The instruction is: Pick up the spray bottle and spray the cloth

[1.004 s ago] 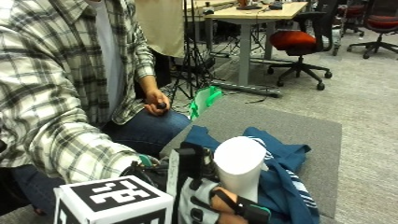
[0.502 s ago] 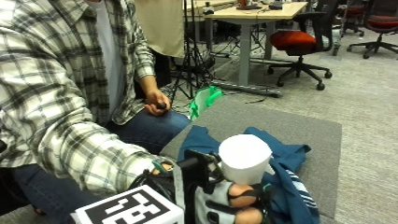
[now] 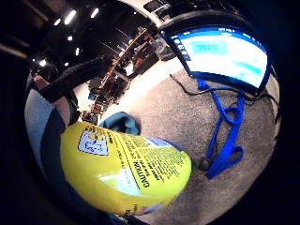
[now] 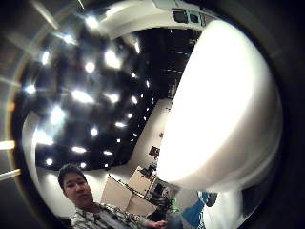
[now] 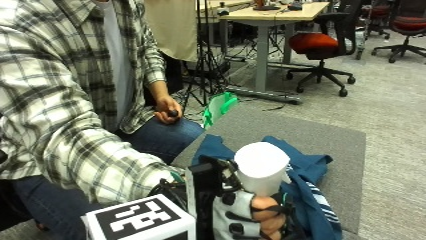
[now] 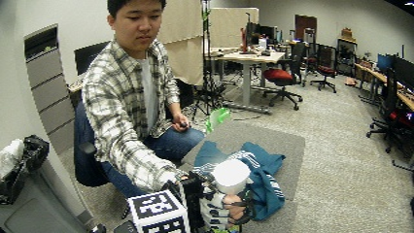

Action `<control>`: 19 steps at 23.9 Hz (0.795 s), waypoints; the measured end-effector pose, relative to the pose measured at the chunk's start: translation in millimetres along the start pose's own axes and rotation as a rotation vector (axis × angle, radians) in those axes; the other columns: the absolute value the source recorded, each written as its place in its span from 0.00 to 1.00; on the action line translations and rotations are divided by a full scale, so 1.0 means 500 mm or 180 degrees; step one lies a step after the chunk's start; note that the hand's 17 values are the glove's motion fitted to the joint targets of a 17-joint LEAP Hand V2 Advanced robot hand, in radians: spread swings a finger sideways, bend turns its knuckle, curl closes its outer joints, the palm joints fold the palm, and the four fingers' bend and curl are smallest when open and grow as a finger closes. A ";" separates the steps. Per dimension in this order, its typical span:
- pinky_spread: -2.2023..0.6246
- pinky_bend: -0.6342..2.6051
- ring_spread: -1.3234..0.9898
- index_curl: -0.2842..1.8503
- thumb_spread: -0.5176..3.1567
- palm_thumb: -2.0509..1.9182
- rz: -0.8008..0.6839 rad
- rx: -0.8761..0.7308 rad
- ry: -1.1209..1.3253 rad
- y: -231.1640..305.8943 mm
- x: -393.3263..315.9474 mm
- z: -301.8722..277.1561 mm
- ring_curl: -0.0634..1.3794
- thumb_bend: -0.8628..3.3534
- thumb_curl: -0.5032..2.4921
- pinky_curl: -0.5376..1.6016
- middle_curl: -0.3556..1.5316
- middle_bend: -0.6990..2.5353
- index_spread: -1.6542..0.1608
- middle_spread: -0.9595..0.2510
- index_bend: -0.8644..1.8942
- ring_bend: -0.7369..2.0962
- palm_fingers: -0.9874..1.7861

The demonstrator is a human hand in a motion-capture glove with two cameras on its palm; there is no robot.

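Your right hand gripped the spray bottle round its rigid, probably light body, above the soft cloth near the surface's near edge.

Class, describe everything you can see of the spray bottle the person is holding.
The spray bottle shows a white rounded end rising above the gloved right hand, whose fingers curl round it. A palm view shows a yellow label with black caution print on its body. It is held upright, just over the blue cloth. No nozzle is visible.

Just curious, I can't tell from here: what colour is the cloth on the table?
The cloth is dark teal blue with white stripes along one edge, clearest in the outside view.
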State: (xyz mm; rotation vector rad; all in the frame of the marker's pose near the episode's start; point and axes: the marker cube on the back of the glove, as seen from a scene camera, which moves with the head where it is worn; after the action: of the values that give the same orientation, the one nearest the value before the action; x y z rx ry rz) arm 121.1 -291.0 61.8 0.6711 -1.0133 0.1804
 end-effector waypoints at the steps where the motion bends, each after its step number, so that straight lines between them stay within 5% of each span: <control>1: 0.76 0.35 0.49 0.31 0.25 0.79 -0.0010 0.0008 0.0020 -0.001 0.000 0.002 0.32 0.20 0.38 0.38 0.43 0.37 0.76 0.67 0.41 0.46 0.79; 19: 0.73 0.34 0.48 0.35 0.18 0.79 -0.0133 -0.0109 0.0380 0.000 -0.012 0.013 0.35 0.20 0.41 0.40 0.45 0.37 0.75 0.65 0.40 0.46 0.81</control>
State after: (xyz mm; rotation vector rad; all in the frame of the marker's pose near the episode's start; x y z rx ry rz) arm 113.1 -293.8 59.1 0.6425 -0.8856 0.1643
